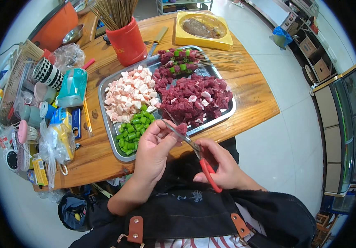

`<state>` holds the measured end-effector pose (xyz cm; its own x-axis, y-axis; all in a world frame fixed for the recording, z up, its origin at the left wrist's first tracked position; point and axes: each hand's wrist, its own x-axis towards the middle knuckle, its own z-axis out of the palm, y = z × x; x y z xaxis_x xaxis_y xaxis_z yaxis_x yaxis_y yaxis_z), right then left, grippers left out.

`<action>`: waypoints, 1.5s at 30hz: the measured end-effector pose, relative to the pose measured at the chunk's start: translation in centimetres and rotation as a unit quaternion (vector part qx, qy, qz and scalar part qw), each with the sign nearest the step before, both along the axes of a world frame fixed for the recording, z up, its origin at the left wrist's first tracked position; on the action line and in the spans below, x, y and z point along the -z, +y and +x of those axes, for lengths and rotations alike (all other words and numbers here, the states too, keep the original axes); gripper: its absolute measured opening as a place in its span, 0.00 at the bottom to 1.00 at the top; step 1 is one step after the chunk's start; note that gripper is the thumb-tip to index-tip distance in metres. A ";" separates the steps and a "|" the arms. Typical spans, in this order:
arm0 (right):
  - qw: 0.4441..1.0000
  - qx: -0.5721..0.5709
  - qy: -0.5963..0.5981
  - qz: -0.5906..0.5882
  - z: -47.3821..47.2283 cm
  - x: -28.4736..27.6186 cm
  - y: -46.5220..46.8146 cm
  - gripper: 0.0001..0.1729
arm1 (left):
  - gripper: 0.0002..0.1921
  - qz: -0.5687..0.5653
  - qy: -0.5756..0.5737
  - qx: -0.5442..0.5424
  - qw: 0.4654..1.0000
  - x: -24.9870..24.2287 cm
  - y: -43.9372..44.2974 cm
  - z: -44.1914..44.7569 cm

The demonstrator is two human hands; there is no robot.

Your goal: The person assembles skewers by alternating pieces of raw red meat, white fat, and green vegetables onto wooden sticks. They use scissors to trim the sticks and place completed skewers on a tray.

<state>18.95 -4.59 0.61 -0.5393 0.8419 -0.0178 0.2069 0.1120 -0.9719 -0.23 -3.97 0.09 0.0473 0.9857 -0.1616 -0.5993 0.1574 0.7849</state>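
Between the fingertips of my left hand (156, 144) is a small piece of red meat (181, 128). My right hand (220, 164) grips red-handled scissors (207, 173), whose parted blades reach up to that piece. Just beyond lies a metal tray (107, 136). In it, diced red meat (193, 96) fills the right side and pale diced fat (131, 93) the left. Cut green pieces (134, 130), pepper or scallion, are heaped at the near left corner. Threaded skewers (181, 60) of meat and green pieces rest at the tray's far end, their sticks pointing right.
A red container of bamboo skewers (125, 46) stands behind the tray, beside a knife (157, 38). A yellow box with a clear window (204, 29) sits at the far edge. Tissues (72, 88), a patterned cup (48, 74) and bagged items (57, 142) crowd the wooden table's left side.
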 end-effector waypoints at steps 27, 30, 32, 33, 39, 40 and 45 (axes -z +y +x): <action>0.868 -0.095 0.249 -0.419 0.0 0.3 1.8 0.26 | 0.10 -0.009 -0.202 0.063 0.977 0.5 1.8 -1.9; 0.868 -0.092 0.272 -0.405 0.9 0.0 1.7 0.28 | 0.10 -0.002 -0.016 0.007 1.000 0.8 2.5 -2.4; 0.909 -0.052 0.249 -0.331 2.2 -0.8 1.6 0.30 | 0.10 0.010 0.165 -0.012 0.986 0.5 2.8 -2.6; 0.945 0.004 0.196 -0.263 3.5 -0.5 1.6 0.32 | 0.10 0.079 0.295 -0.006 0.952 0.2 3.0 -2.6; 0.944 0.315 -0.057 0.083 8.6 0.5 4.1 0.28 | 0.11 0.243 0.670 -0.089 0.696 -0.3 4.3 -3.1; 0.929 0.331 -0.126 0.104 9.4 0.6 4.3 0.28 | 0.10 0.265 0.678 -0.104 0.677 -0.5 4.7 -2.7; 0.849 0.386 -0.323 0.160 10.9 1.1 5.3 0.29 | 0.07 0.242 0.701 -0.026 0.670 0.0 5.5 -2.6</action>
<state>29.83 0.75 -0.48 0.2107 0.9578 0.1957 0.8175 -0.0629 -0.5725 -2.78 1.53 0.10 0.1479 0.9330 0.3281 0.7858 -0.3123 0.5338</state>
